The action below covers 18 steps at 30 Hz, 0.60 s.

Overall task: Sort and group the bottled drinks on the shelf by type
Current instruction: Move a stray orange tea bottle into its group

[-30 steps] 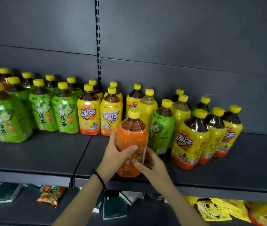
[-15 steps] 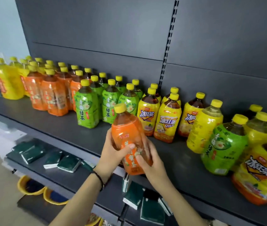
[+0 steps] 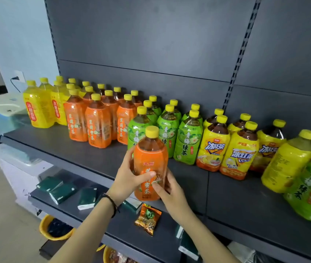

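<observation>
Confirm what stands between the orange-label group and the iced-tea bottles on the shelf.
Head view: green-label bottles fill the stretch between the orange-label group and the iced-tea bottles. The held orange bottle hides part of one.

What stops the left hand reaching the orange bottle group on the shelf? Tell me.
Probably reachable: the shelf in front of the orange group is bare. But the left hand grips the held orange bottle.
</observation>
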Available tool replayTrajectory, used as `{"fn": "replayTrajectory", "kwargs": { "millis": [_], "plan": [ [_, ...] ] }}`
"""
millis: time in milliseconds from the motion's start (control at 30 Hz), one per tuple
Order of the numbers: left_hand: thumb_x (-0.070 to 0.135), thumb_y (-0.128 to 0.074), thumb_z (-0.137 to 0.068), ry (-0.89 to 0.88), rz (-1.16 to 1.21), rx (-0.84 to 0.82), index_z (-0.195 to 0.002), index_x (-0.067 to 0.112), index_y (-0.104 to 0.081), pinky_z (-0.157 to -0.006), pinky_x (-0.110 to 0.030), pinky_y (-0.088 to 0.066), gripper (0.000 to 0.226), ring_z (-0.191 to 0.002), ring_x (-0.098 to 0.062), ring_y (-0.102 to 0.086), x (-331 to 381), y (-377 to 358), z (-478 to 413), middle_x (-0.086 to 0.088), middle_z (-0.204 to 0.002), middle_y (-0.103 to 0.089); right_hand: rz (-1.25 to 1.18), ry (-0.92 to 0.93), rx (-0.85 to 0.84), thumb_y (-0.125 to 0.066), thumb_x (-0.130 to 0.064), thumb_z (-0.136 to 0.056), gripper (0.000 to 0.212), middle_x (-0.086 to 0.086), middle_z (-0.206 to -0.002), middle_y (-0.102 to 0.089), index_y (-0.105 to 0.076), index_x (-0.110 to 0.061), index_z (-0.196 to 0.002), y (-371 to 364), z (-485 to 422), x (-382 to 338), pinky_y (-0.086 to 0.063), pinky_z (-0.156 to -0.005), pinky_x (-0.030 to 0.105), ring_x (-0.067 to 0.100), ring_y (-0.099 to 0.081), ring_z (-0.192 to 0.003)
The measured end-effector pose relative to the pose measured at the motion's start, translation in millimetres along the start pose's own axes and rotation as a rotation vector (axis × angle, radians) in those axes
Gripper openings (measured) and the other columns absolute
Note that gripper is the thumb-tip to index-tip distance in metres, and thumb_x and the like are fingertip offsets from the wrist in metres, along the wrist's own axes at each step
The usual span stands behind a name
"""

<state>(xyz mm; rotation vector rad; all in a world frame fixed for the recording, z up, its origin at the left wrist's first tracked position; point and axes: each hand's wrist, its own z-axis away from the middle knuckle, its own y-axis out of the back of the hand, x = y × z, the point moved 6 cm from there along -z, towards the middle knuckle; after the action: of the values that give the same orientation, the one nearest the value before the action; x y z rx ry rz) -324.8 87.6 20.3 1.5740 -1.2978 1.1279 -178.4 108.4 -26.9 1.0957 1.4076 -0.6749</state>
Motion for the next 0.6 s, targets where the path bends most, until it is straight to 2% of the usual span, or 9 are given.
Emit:
{"fn": "replayTrajectory", "kwargs": {
  "millis": [167,233,300,400,467,533,600],
  "plan": [
    [0.055,-0.086,-0.05,-0.013,-0.023,0.016,-0.124,0.044,-0.032,-0.091,-0.046,-0.053,0.093,-0.109,-0.012,-0.063,-6,36,-16,0.003,-0.124,-0.057,0.209,-0.003,0.022,-0.058,-0.056,-0.085,0.063,-0.015,-0.136,-0.052,-0.036,-0.038,-0.142,-22,-25,-9,-0.044,-0.098,0.022,0.001,-0.049,-0.124],
    [0.058,-0.085,-0.049,-0.014,-0.028,0.045,-0.119,0.047,-0.032,-0.09,-0.048,-0.053,0.089,-0.108,-0.014,-0.063,-10,50,-22,0.003,-0.122,-0.057,0.5,-0.019,0.065,-0.049,-0.06,-0.088,0.061,-0.012,-0.145,-0.043,-0.036,-0.034,-0.142,-14,-35,0,-0.037,-0.105,0.03,0.007,-0.038,-0.133],
    [0.061,-0.084,-0.047,-0.02,-0.042,0.076,-0.117,0.052,-0.032,-0.092,-0.049,-0.052,0.088,-0.113,-0.014,-0.059,-13,66,-29,0.008,-0.125,-0.055,0.855,-0.043,0.09,-0.04,-0.054,-0.094,0.055,-0.006,-0.151,-0.035,-0.036,-0.028,-0.143,-7,-38,13,-0.029,-0.113,0.036,0.013,-0.028,-0.141],
    [0.065,-0.082,-0.047,-0.003,-0.078,0.136,-0.116,0.063,-0.031,-0.097,-0.048,-0.048,0.085,-0.121,-0.014,-0.052,-21,92,-38,0.013,-0.128,-0.05,1.087,-0.071,0.104,-0.034,-0.043,-0.099,0.048,-0.003,-0.154,-0.032,-0.039,-0.026,-0.143,-4,-35,23,-0.023,-0.114,0.036,0.017,-0.024,-0.143],
    [0.064,-0.08,-0.054,-0.006,-0.136,0.211,-0.124,0.059,-0.033,-0.1,-0.048,-0.046,0.085,-0.123,-0.017,-0.05,-24,108,-43,0.006,-0.133,-0.049,1.13,-0.047,0.125,-0.035,-0.04,-0.099,0.045,-0.003,-0.152,-0.035,-0.042,-0.027,-0.142,-6,-36,23,-0.024,-0.113,0.035,0.019,-0.026,-0.142],
    [0.061,-0.079,-0.059,-0.012,-0.22,0.325,-0.13,0.048,-0.035,-0.102,-0.046,-0.043,0.085,-0.123,-0.02,-0.048,-25,119,-46,-0.001,-0.133,-0.044,1.167,-0.046,0.145,-0.035,-0.039,-0.098,0.045,-0.003,-0.152,-0.036,-0.041,-0.028,-0.142,-9,-40,22,-0.026,-0.111,0.036,0.019,-0.029,-0.14],
    [0.049,-0.081,-0.064,-0.03,-0.31,0.441,-0.137,0.037,-0.028,-0.104,-0.039,-0.041,0.092,-0.122,-0.02,-0.045,-24,118,-41,-0.003,-0.13,-0.039,1.199,-0.075,0.139,-0.034,-0.041,-0.098,0.047,-0.003,-0.154,-0.032,-0.037,-0.031,-0.143,-9,-47,24,-0.025,-0.111,0.037,0.019,-0.027,-0.141]
  ]
}}
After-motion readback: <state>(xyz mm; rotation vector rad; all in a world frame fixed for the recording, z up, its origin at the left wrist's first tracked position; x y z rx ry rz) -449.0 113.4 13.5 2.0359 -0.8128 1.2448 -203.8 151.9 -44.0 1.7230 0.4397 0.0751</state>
